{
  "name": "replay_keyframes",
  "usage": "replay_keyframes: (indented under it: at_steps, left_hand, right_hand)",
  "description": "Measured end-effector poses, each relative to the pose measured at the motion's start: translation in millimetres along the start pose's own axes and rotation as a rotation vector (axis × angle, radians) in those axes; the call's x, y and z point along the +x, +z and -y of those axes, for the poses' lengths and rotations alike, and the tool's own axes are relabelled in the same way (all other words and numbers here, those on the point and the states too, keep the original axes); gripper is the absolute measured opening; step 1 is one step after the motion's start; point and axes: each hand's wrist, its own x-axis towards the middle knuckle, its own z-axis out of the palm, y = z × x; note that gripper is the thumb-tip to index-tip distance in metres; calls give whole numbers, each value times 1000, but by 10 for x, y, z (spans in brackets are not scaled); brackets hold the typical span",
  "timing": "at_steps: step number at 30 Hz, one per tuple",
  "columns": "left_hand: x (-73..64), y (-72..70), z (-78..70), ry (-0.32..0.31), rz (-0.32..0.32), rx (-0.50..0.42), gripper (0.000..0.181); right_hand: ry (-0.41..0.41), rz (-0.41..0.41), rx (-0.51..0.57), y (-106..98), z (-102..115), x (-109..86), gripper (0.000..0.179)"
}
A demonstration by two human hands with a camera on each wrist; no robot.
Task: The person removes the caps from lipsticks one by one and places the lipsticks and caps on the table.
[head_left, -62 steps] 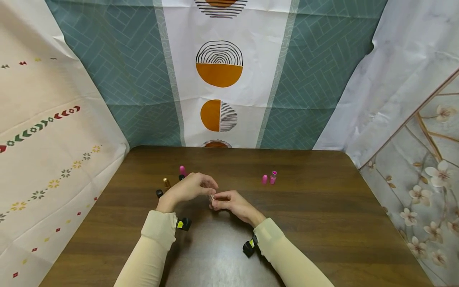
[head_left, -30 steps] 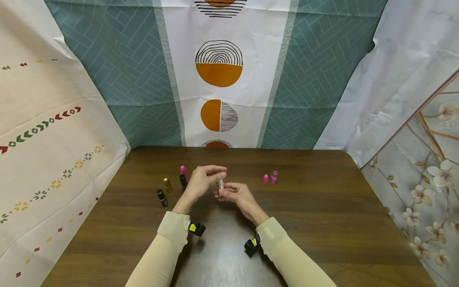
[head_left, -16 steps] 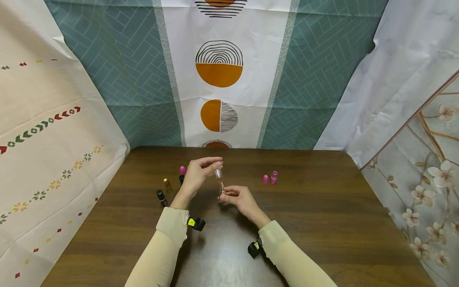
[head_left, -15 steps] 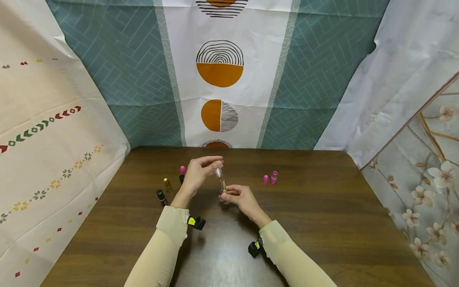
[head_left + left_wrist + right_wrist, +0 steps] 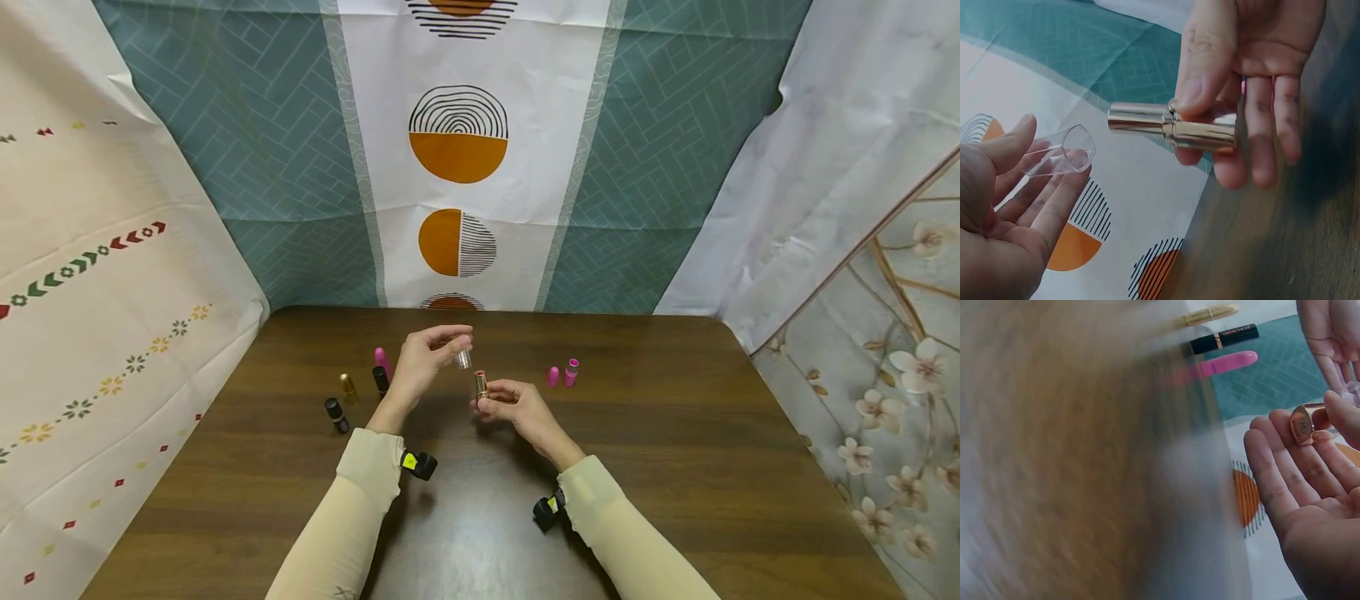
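Observation:
My left hand [image 5: 426, 360] pinches a clear lipstick cap [image 5: 1063, 153] between thumb and fingers, its open end facing the lipstick. In my right hand [image 5: 527, 410] is a shiny rose-gold lipstick tube [image 5: 1200, 128], gripped by its base between thumb and fingers. The tube stands almost upright in the head view, its narrower top end toward the cap, with a gap between the two. A reddish spot shows at the tube's top [image 5: 480, 374]. The right wrist view shows the tube's flat bottom [image 5: 1302, 425] resting against the fingers.
Left of the hands stand a pink lipstick [image 5: 382, 358], a black one [image 5: 380, 380], a gold one [image 5: 348, 388] and another black one [image 5: 337, 415]. On the right, an uncapped pink lipstick tube [image 5: 572, 372] stands beside a pink cap [image 5: 553, 377]. All are on the wooden table [image 5: 675, 433].
Earlier, both hands held the capped lipstick low over the table. They lifted it, and the clear cap came off the tube. Both hands have since shifted slightly right.

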Motion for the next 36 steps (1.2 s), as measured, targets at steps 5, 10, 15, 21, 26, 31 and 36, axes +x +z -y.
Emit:
replay_keyframes:
  at_steps: [5, 10, 15, 21, 26, 31, 36]
  left_hand:
    - [30, 44, 15, 16, 3, -22, 33]
    - [51, 107, 11, 8, 6, -12, 32]
    - [67, 170, 0, 12, 7, -15, 31]
    - [94, 287, -13, 47, 4, -33, 30]
    - [93, 446, 115, 59, 0, 10, 28]
    - [87, 628, 215, 51, 16, 3, 29]
    - [150, 813, 211, 50, 40, 54, 28]
  right_hand:
    - [-1, -21, -53, -142, 78, -16, 38]
    - [14, -45, -93, -329, 182, -40, 37]
    - [48, -41, -145, -510, 265, -128, 38]
    - [42, -74, -160, -675, 340, -200, 38]
    - [37, -105, -159, -778, 318, -227, 36]
    - [29, -124, -146, -867, 275, -269, 36]
    - [14, -134, -145, -968, 293, -320, 36]
